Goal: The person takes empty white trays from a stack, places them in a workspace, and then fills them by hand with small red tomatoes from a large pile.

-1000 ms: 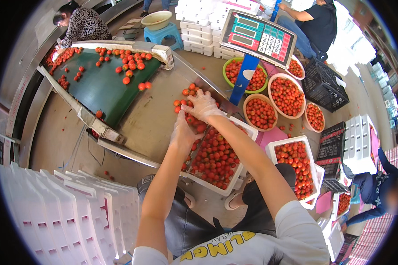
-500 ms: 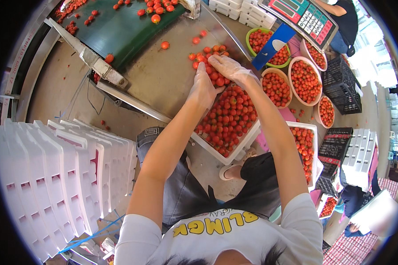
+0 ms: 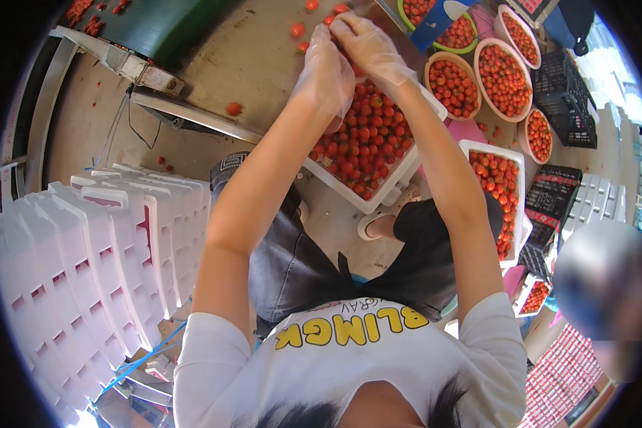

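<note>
Both my hands wear clear plastic gloves and meet at the far edge of a white crate heaped with red cherry tomatoes. My left hand lies along the left side, its fingers stretched forward and together. My right hand is bent over from the right, fingers extended, its tips close to the left fingertips. A few tomatoes lie just beyond the fingertips on a metal chute. Some red shows between the palms; how many tomatoes are there is hidden.
A green conveyor belt adjoins the chute. Stacked white crates stand to my left. On the right are tubs of tomatoes, another filled white crate and black crates. A loose tomato lies by the chute's near edge.
The view has shifted, so the scene sits higher in it. Both hands have moved a little forward over the chute. A loose tomato now lies near the chute's near edge.
</note>
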`<state>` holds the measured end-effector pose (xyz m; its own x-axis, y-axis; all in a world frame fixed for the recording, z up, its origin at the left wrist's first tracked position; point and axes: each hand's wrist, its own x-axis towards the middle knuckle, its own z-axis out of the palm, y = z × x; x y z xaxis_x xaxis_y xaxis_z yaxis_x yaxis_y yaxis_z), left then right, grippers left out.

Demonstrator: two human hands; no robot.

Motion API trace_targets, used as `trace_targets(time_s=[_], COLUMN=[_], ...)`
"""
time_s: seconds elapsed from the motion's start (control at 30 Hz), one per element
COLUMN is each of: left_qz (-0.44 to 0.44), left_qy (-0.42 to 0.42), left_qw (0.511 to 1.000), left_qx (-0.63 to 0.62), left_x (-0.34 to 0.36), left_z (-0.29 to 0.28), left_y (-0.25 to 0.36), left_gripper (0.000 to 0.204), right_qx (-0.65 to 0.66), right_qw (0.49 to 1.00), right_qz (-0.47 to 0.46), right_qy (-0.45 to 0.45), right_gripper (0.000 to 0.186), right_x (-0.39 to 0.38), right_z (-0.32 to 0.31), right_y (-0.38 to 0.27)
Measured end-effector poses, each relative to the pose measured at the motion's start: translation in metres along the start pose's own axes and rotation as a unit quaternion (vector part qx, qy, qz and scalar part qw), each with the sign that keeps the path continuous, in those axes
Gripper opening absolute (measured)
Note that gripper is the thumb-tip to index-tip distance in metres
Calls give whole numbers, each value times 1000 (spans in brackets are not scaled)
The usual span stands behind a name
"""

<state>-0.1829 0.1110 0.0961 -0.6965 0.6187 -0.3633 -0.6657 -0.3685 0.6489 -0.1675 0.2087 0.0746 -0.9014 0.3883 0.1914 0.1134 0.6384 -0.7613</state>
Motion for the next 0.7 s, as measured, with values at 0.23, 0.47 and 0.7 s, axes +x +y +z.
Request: trace_targets(time_s=[0.23, 0.47, 0.7], left_qz=[-110, -218, -279], left_qy=[-11, 121, 73], left_qw=[992, 952, 952], left_qx=[62, 176, 102], left_x=[-14, -38, -42], left_z=[1, 8, 2], left_y=[-40, -57, -31], left_gripper=[34, 42, 60], right_qx=[56, 264, 38], right_qw=[987, 919, 970], right_qz=[132, 277, 215], right_qy=[76, 94, 108], right_gripper=[40, 38, 23], right_x=[-66, -122, -138], right_z=[-25, 5, 9], right_y=[5, 59, 78])
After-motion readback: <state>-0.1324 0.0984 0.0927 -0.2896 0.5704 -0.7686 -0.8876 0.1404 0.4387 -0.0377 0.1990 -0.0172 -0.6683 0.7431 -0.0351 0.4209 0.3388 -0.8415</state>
